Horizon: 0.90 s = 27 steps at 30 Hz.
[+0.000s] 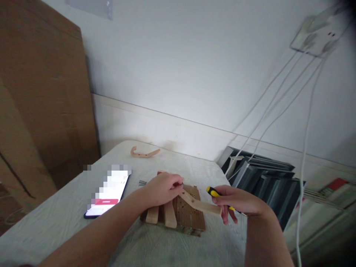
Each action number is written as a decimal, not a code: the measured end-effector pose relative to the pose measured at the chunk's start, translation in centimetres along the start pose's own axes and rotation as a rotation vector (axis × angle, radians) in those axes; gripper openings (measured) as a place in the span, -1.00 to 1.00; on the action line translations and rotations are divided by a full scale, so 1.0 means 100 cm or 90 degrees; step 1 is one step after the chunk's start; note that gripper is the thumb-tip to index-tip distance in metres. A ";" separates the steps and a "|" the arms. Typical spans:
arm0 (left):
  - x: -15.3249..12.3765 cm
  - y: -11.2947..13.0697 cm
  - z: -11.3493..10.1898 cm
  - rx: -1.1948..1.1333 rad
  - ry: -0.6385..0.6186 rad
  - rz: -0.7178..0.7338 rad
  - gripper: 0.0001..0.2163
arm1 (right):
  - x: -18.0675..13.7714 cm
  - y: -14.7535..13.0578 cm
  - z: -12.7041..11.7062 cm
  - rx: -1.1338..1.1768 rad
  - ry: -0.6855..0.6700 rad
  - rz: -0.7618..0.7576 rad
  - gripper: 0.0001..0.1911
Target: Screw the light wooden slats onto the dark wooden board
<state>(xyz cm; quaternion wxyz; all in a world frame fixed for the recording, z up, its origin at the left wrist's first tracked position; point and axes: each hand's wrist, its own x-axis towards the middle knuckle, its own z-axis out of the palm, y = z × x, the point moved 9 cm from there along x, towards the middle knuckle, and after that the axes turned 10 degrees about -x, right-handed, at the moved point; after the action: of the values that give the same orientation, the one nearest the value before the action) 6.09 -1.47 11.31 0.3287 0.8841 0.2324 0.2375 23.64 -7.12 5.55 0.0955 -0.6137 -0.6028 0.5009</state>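
Observation:
My left hand [166, 188] is closed in a pinch above a curved wooden hook piece [201, 206] with drilled holes. Whatever small thing its fingertips hold is too small to make out. In my right hand [233, 200] is a yellow and black screwdriver [213, 192], its shaft angled down to the right, away from the wood. The right fingers are close to the piece's right end. Beneath lies a worn brown board [191, 218] pitted with holes. Two more wooden pieces [170, 215] rest on it, partly hidden by my left hand. Several screws [142, 183] lie left of that hand.
Another wooden hook piece [146, 153] lies at the back of the cloth-covered table [130, 244]. A lit phone [111, 196] is on the left. Large cardboard [55, 81] stands left. White cables [278, 100] hang from a socket at right, past stacked dark panels [267, 185].

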 end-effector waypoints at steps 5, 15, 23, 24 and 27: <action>0.003 -0.003 0.006 -0.084 -0.053 0.011 -0.76 | 0.009 -0.021 0.029 0.007 -0.145 -0.082 -0.65; 0.011 -0.011 0.010 -0.091 -0.073 0.020 -0.77 | 0.032 -0.051 0.043 0.006 -0.104 -0.145 -0.62; 0.008 -0.028 0.013 -0.351 -0.067 -0.082 -0.78 | 0.041 -0.053 0.025 -0.117 0.074 -0.175 -0.76; 0.007 -0.030 0.012 -0.325 -0.068 -0.092 -0.77 | 0.041 -0.051 0.020 -0.135 0.104 -0.159 -0.77; 0.007 -0.025 0.009 -0.204 -0.068 -0.067 -0.75 | 0.042 -0.045 0.013 -0.172 0.151 -0.129 -0.80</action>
<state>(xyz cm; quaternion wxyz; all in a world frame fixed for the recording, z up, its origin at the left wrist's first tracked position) 6.52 0.18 9.16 0.4891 0.8184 0.2198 0.2067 18.85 -3.13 6.05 0.1326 -0.6120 -0.7076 0.3274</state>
